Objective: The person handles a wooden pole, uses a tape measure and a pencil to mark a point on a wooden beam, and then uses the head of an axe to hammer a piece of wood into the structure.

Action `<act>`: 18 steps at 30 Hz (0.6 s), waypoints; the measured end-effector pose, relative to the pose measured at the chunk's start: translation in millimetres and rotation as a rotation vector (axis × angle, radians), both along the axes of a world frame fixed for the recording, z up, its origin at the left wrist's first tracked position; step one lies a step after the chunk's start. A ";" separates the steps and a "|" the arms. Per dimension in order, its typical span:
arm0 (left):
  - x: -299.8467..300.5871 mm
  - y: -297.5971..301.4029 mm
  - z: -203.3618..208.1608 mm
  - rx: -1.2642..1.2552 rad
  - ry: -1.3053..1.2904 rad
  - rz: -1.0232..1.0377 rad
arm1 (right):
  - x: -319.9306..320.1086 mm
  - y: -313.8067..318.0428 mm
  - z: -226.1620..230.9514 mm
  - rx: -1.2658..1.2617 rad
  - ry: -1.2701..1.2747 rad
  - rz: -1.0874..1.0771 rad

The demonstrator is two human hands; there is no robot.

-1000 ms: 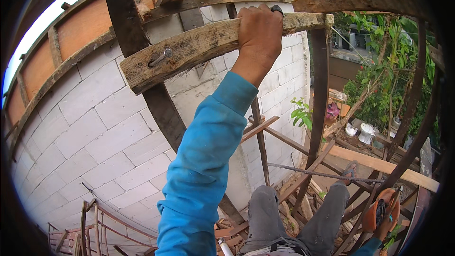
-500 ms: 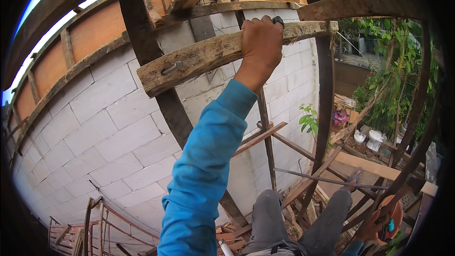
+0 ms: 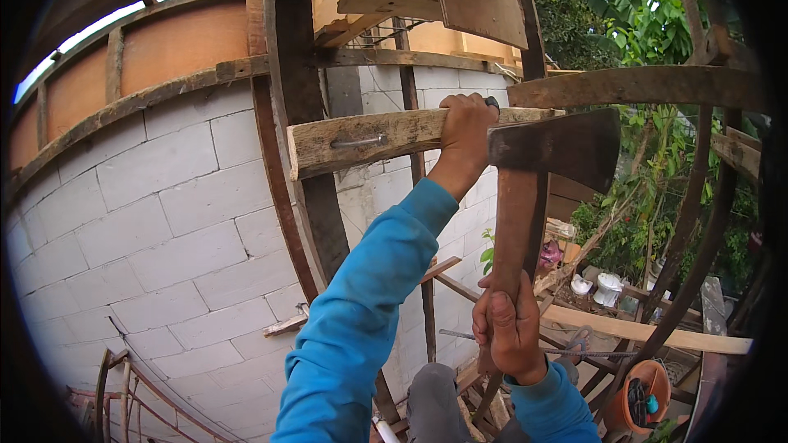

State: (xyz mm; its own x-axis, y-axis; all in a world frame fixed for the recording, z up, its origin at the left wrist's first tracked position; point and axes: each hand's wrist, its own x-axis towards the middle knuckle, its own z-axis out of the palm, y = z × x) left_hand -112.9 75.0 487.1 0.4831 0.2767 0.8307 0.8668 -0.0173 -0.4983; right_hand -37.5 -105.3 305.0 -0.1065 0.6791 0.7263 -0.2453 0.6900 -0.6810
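Note:
My left hand (image 3: pixel 466 135), at the end of a blue sleeve, is closed over the top edge of a weathered horizontal wooden board (image 3: pixel 369 139). A bent nail (image 3: pixel 359 143) lies on the board's face, left of the hand. My right hand (image 3: pixel 510 330) grips the lower end of a hatchet's wooden handle (image 3: pixel 515 221). The dark rusty hatchet head (image 3: pixel 566 148) is raised upright just right of my left hand, level with the board.
The board crosses a dark upright post (image 3: pixel 304 115) in front of a white block wall (image 3: pixel 164 221). More timber scaffold members run overhead and on the right. Below are my grey trouser legs (image 3: pixel 435 402), an orange bucket (image 3: pixel 640 394), a pale plank (image 3: pixel 640 332) and greenery (image 3: pixel 648 25).
My right hand has come up from low on the right, bringing the hatchet into view beside the board. My left hand has kept its hold on the board.

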 end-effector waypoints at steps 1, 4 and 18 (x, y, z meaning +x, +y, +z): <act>-6.1 -5.4 -2.6 0.011 0.010 0.015 | -7.4 3.3 2.4 0.003 -0.075 0.036; -1.4 6.8 -6.5 0.124 0.005 -0.022 | -13.6 14.4 -8.7 0.045 -0.119 -0.006; 6.4 -6.6 2.1 -0.045 -0.021 0.041 | -34.3 26.5 -6.5 0.339 0.026 -0.075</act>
State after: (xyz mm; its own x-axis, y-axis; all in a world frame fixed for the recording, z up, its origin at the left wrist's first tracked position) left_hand -106.5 68.4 489.2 0.4531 0.3333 0.8268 0.8775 -0.0033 -0.4795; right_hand -71.8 -78.8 298.5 -0.0444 0.4040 0.9137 -0.1997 0.8926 -0.4043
